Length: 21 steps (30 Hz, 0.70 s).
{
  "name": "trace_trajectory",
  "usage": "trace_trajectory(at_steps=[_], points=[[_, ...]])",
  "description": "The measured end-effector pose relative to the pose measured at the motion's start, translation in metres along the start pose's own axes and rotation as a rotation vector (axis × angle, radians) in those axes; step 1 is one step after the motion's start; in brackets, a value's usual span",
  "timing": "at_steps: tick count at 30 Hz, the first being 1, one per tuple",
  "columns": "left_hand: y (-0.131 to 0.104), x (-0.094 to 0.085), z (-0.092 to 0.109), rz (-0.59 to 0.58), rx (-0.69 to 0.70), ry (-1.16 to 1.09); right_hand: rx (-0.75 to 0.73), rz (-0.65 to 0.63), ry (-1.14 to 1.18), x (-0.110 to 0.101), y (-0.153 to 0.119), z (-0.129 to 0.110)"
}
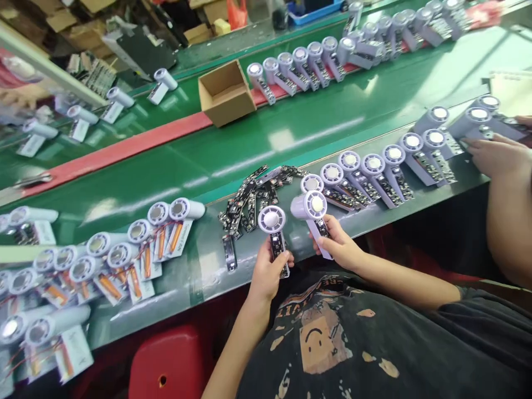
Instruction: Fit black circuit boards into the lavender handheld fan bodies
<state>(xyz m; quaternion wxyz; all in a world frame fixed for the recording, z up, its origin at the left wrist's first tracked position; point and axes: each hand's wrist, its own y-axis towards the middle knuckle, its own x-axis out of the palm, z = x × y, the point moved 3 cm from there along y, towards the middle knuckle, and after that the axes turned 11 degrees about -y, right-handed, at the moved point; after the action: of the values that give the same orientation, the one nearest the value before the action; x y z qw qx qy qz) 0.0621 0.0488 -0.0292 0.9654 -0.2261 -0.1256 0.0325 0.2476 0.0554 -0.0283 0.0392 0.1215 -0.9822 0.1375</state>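
Note:
My left hand [268,269] is closed around the handle of a lilac handheld fan [272,220], its round head up and a black circuit board showing along the handle. Close on the right, my right hand [338,244] grips a second lilac handheld fan [315,205] by its handle, which also bares a black board. Both fans are held just above the bench edge, their heads near each other but apart. Behind my left hand lies a heap of loose black circuit boards [251,202], with a single board [229,252] lying nearer the edge.
Fans with boards [374,163] line the bench to the right, near another person's hand [499,158]. Fans with orange parts and wires [100,244] crowd the left. Across the green conveyor belt [233,152] stand a cardboard box [226,94] and more fans. A red stool [166,360] sits below.

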Motion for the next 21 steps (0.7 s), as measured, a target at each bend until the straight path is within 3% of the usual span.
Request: trace_trajectory(at_steps=[3, 6, 9, 12, 14, 17, 19, 21], points=[[0.020, 0.015, 0.019, -0.014, 0.059, 0.328, 0.004, 0.055, -0.069, -0.013, -0.018, 0.004], [0.032, 0.039, 0.044, 0.075, 0.223, 0.857, 0.030, 0.095, -0.046, -0.022, -0.035, 0.013], [0.030, 0.062, 0.056, 0.169, 0.282, 1.270, 0.050, 0.127, -0.011, -0.031, -0.048, 0.022], [0.020, 0.070, 0.055, 0.176, 0.242, 1.455, 0.030, 0.170, -0.061, -0.047, -0.055, 0.025], [0.011, 0.067, 0.053, 0.152, 0.232, 1.498, -0.038, 0.217, -0.140, -0.061, -0.057, 0.021], [-0.003, 0.064, 0.050, 0.071, 0.396, 1.373, -0.199, 0.317, -0.314, -0.083, -0.056, 0.007], [-0.006, 0.070, 0.041, -0.077, 0.441, 1.086, -0.300, 0.367, -0.411, -0.094, -0.051, -0.004], [0.002, 0.086, 0.024, -0.208, 0.298, 0.681, -0.341, 0.373, -0.443, -0.100, -0.041, -0.014]])
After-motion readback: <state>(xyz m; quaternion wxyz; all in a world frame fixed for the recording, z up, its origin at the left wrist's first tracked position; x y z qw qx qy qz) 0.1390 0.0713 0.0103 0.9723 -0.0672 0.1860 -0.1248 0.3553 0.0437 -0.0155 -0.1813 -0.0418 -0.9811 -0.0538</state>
